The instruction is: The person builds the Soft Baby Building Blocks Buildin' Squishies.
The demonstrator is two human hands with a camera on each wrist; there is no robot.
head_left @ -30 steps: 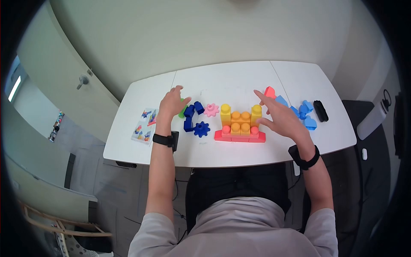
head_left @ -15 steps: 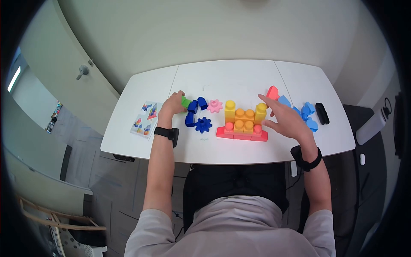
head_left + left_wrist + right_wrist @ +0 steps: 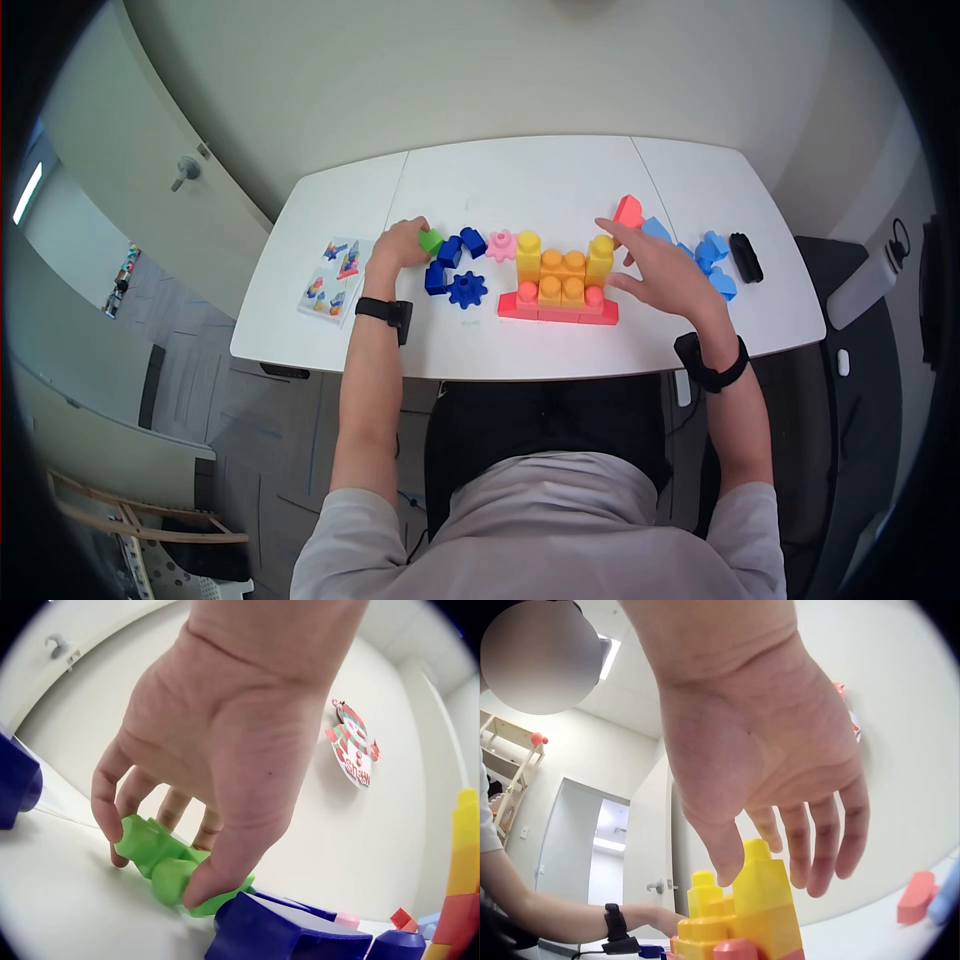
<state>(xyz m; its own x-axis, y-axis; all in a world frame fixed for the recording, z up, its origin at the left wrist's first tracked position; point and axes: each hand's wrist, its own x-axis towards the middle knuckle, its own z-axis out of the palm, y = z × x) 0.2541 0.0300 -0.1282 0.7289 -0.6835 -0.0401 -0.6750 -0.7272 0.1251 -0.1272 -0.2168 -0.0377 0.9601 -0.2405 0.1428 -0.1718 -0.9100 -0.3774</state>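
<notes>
My left hand [image 3: 397, 246] is down at the left of the table, its thumb and fingers gripping a green toy block [image 3: 171, 879] with rounded knobs. Dark blue blocks [image 3: 450, 252] lie just right of that hand, beside a dark blue gear piece [image 3: 467, 290]. In the middle stands a building of blocks, with a red base [image 3: 558, 313], orange blocks and two yellow towers [image 3: 528, 258]. Beside its right tower my right hand [image 3: 660, 270] hovers with fingers spread and nothing in them; the right wrist view has the thumb [image 3: 724, 851] close by the yellow blocks.
A picture leaflet [image 3: 335, 280] lies at the left. Between the blue blocks and the building sits a pink gear piece [image 3: 501, 245]. To the right are a red block [image 3: 628, 211], several light blue pieces [image 3: 712, 247] and a black case [image 3: 746, 258].
My left hand has come down from above the green block, and its fingers have closed round it. The right hand stays beside the yellow tower with little movement.
</notes>
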